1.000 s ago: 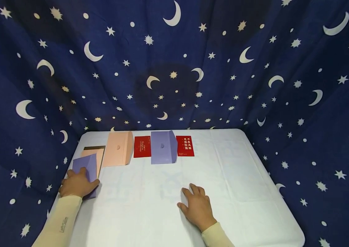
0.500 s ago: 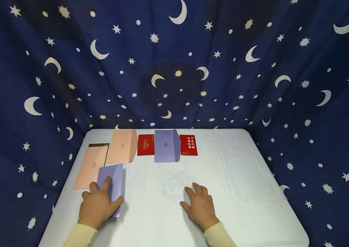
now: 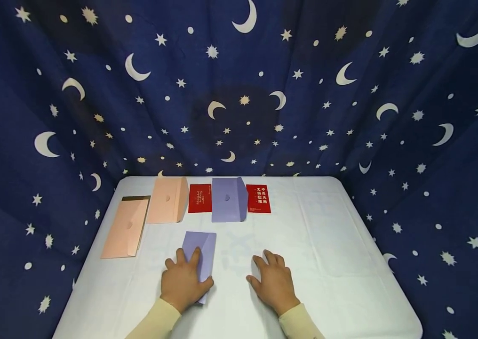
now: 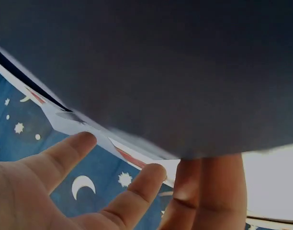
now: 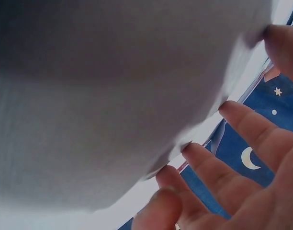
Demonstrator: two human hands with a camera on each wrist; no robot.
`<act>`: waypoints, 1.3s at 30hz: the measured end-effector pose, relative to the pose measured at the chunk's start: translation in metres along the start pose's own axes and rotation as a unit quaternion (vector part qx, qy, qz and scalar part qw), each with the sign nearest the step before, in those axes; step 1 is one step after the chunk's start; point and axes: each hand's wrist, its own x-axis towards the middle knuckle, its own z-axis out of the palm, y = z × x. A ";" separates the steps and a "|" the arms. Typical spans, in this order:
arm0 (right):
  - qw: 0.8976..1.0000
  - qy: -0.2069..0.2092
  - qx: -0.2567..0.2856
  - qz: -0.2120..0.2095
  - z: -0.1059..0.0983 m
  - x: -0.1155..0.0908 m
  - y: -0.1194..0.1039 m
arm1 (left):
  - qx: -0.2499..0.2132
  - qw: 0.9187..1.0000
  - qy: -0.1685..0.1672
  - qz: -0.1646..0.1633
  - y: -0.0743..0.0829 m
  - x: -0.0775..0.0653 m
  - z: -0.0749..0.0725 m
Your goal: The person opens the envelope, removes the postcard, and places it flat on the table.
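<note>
In the head view my left hand (image 3: 183, 285) grips a purple envelope (image 3: 206, 249) left of the table's middle. The index finger lies along its face and the thumb is at its right edge. The left wrist view has the dark underside of the envelope (image 4: 151, 76) filling the top, with two fingers meeting its edge and two others spread apart from it. My right hand (image 3: 274, 285) rests on the white tabletop to the right, fingers spread and slightly bent, holding nothing. Fingertips (image 5: 232, 111) touch the table surface in the right wrist view.
Along the back edge lie a pink envelope (image 3: 164, 202), a red card (image 3: 200, 198), another purple envelope (image 3: 226, 207) and a second red card (image 3: 258, 198). At far left is another pink envelope (image 3: 122, 230) with a dark strip showing behind it. A starry curtain (image 3: 239, 84) surrounds the table.
My left hand has carried the purple envelope rightward off the pink envelope at far left, toward the middle of the table. My right hand stays in place. The head view has shifted slightly.
</note>
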 end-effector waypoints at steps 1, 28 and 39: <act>1.000 0.002 0.002 -0.002 0.000 0.000 0.000 | 0.000 1.000 0.002 0.002 0.006 0.001 0.002; 1.000 -0.012 -0.011 -0.007 0.000 -0.003 0.000 | 0.020 0.994 -0.034 0.105 0.006 0.009 0.014; 0.997 -0.035 -0.004 -0.074 -0.021 0.028 -0.042 | 0.011 0.991 -0.068 0.116 -0.006 0.010 0.012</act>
